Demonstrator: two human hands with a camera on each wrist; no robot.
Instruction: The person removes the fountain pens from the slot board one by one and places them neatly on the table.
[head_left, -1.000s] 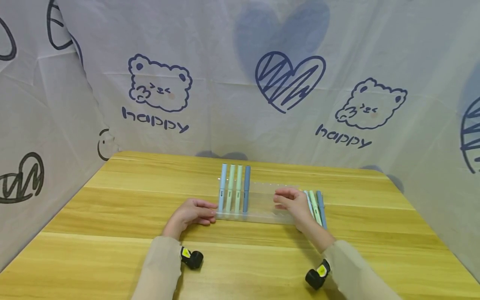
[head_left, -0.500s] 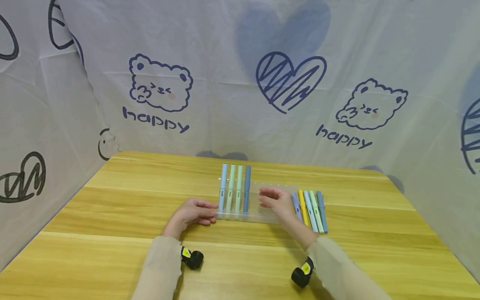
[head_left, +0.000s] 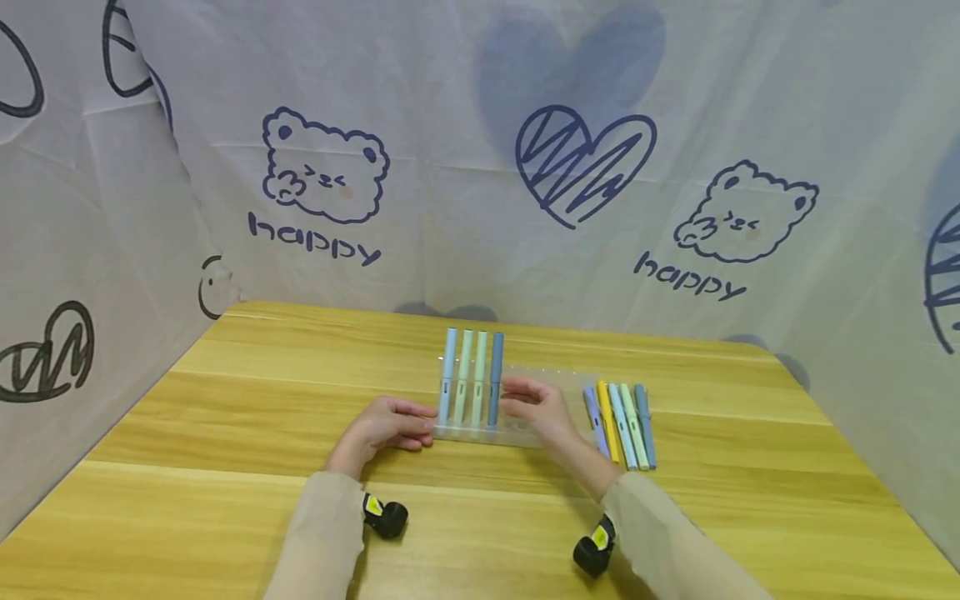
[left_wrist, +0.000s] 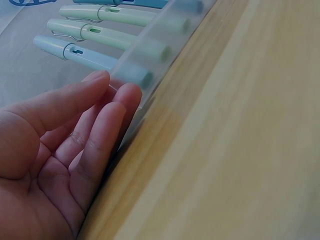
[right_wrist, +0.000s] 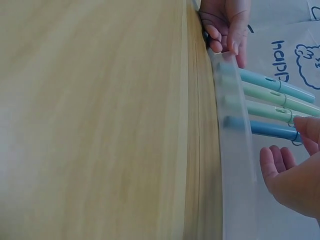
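sleeves (head_left: 318, 533): plain beige | wrist cameras (head_left: 392, 519): black, rounded | labels (head_left: 372, 505): yellow, small

Right wrist view: right hand (right_wrist: 292, 182) was cut off at the edge — thumb (right_wrist: 310, 131) covered one end of the dark blue pen (right_wrist: 272, 129). Head view: left sleeve (head_left: 318, 529) ran off the bottom.
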